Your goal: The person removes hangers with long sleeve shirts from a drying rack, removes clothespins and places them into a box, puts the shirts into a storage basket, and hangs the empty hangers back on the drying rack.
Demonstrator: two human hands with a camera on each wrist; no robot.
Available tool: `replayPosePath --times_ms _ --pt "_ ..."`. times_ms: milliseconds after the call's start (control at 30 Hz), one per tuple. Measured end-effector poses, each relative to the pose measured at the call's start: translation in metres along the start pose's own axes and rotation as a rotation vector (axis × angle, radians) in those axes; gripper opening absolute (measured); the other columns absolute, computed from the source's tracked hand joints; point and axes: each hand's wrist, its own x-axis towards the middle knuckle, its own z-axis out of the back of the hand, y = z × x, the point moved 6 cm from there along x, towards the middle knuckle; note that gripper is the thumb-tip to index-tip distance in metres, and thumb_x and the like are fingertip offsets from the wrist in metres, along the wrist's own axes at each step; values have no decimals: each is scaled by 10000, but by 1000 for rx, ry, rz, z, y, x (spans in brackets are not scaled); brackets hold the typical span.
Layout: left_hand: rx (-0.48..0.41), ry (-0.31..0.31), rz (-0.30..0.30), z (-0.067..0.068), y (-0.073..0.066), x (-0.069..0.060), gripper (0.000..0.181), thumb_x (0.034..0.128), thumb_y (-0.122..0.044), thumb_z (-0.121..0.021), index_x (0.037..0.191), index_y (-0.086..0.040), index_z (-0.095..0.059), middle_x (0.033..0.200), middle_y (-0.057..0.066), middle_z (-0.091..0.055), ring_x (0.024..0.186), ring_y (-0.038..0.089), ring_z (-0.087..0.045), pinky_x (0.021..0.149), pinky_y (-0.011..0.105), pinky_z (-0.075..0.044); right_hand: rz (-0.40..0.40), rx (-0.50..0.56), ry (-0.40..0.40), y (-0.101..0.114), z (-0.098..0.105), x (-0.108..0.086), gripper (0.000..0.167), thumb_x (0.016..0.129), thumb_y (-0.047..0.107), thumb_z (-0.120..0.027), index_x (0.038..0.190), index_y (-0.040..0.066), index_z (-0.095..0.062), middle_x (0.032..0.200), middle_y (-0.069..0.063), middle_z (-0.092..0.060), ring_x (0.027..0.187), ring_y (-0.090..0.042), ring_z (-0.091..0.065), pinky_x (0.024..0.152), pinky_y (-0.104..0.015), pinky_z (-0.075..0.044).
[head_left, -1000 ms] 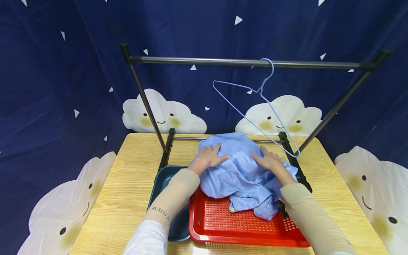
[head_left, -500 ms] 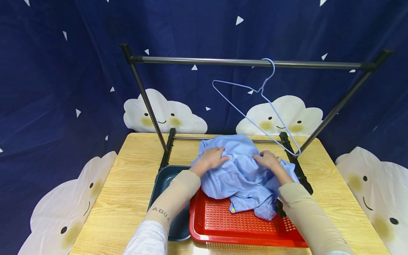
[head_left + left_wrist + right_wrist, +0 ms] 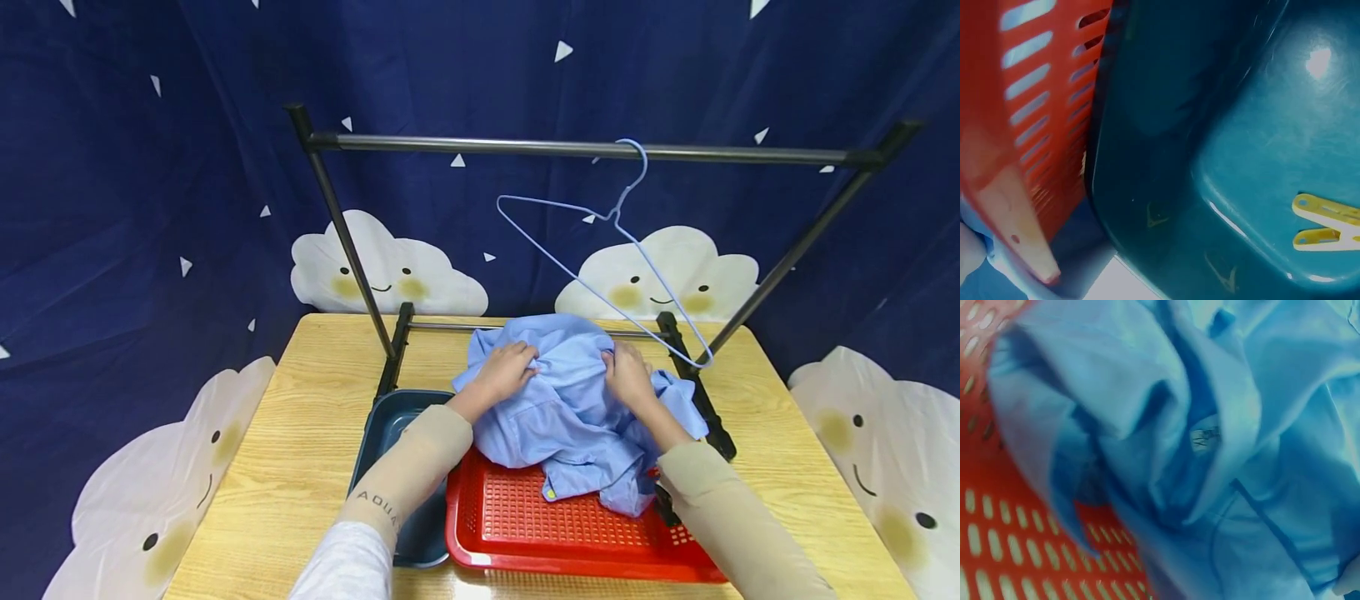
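Observation:
A light blue shirt (image 3: 555, 408) lies crumpled in and over the back of a red perforated basket (image 3: 570, 567). My left hand (image 3: 504, 372) grips the cloth on its upper left, pulling up creases. On the upper right, my right hand (image 3: 628, 379) holds another bunch of the fabric, fingers bent into it. Folds and a small white label (image 3: 1205, 434) of the shirt fill most of the right wrist view. At the lower left of the left wrist view, only a sliver of the left hand (image 3: 969, 250) shows.
Left of the basket, a dark teal bin (image 3: 358, 458) contains a yellow clothespin (image 3: 1329, 222). Behind stands a black rack (image 3: 480, 145) with a light blue hanger (image 3: 622, 200) on its bar. The wooden table (image 3: 255, 467) extends to both sides.
The fingers of both hands have gone from spread on the shirt to curled into it, and the cloth between them is drawn into creases. The hanger has swung slightly.

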Motion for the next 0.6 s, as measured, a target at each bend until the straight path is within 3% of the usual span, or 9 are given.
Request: replayPosePath --times_ms 300,600 --pt "80 -250 -87 14 -5 -4 124 909 -152 -533 1012 -88 -560 944 41 -563 893 210 -556 728 332 -429 256 30 -293 25 23 -13 128 884 -13 -506 867 -119 -436 829 -268 -424 799 -462 -430 725 -534 -325" --pt "55 -408 -156 40 -17 -16 160 854 -130 -594 986 -56 -543 929 58 -539 903 207 -526 736 311 -400 467 69 -383 53 44 -36 102 844 -66 -509 825 -87 -411 787 -210 -355 733 -390 -357 685 -477 -293"
